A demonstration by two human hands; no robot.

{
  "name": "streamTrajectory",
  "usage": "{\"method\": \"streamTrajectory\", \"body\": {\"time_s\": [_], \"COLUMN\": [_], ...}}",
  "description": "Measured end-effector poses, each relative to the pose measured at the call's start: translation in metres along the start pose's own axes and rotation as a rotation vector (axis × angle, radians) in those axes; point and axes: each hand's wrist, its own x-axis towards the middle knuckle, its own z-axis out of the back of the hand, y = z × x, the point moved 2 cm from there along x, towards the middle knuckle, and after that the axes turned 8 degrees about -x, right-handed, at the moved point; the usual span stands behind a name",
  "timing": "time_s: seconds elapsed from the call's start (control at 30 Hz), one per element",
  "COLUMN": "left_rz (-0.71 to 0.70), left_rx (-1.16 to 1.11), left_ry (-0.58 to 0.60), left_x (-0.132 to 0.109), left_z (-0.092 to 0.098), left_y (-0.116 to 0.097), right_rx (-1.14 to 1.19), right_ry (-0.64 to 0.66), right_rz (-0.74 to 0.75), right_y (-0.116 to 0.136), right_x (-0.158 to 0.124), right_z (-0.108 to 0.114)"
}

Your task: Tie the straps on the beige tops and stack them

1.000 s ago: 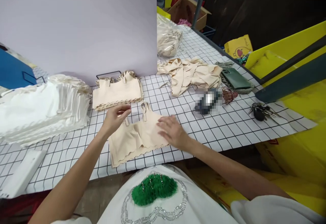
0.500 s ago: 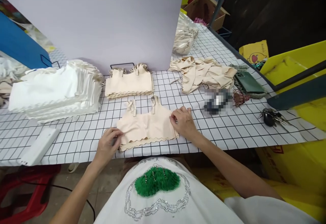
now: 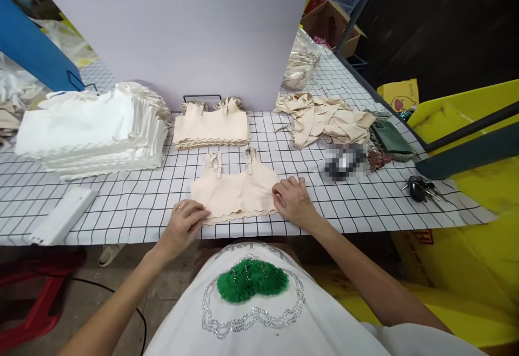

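Observation:
A beige strappy crop top (image 3: 237,191) lies flat in front of me, its straps pointing away and its scalloped hem towards me. My left hand (image 3: 187,226) is closed at its lower left corner, thumb and fingers pinching the fabric by the hem. At the right edge of the top, my right hand (image 3: 295,202) has its fingers bent together on the cloth; the fingertips partly hide that edge. Just beyond lies a neat stack of matching beige tops (image 3: 211,128).
A tall pile of white garments (image 3: 93,129) stands at left, behind a white oblong box (image 3: 65,215). Loose beige pieces (image 3: 324,118), a dark green phone (image 3: 392,137) and keys (image 3: 422,189) lie at right on the checked tablecloth (image 3: 357,210). A pale panel (image 3: 182,32) rises behind.
My left hand has moved from the left side of the top to its lower corner. The hem's two layers now lie closer together. My right hand stays at the right edge.

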Motion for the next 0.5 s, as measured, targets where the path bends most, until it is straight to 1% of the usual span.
{"method": "streamTrajectory", "body": {"time_s": [0.1,0.17,0.23,0.27,0.3,0.33,0.4,0.47,0.5], "left_rz": [0.086,0.103,0.086,0.080,0.076,0.079,0.109,0.120,0.113], "left_rx": [-0.090,-0.140,-0.087,-0.017,0.070,0.164,0.289,0.324,0.313], "left_ry": [-0.002,0.044,0.107,0.130,0.137,0.116,0.061,0.024,0.008], "left_x": [0.008,0.020,0.029,0.031,0.030,0.026,0.014,0.002,0.000], "left_z": [-0.001,-0.009,-0.023,-0.031,-0.037,-0.042,-0.048,-0.049,-0.048], "left_y": [-0.006,-0.014,-0.020,-0.021,-0.020,-0.018,-0.006,0.009,0.016], "right_rx": [-0.030,0.004,0.040,0.048,0.050,0.046,0.041,0.071,0.093], "right_ry": [-0.002,0.005,0.070,0.116,0.160,0.197,0.250,0.291,0.293], "right_rz": [-0.029,0.048,0.186,0.236,0.255,0.241,0.163,0.092,0.048], "right_y": [0.012,0.029,0.047,0.052,0.053,0.049,0.031,0.006,-0.006], "right_x": [-0.002,-0.001,-0.004,-0.008,-0.013,-0.019,-0.029,-0.028,-0.022], "right_z": [0.000,-0.004,-0.010,-0.013,-0.015,-0.016,-0.012,-0.002,0.006]}}
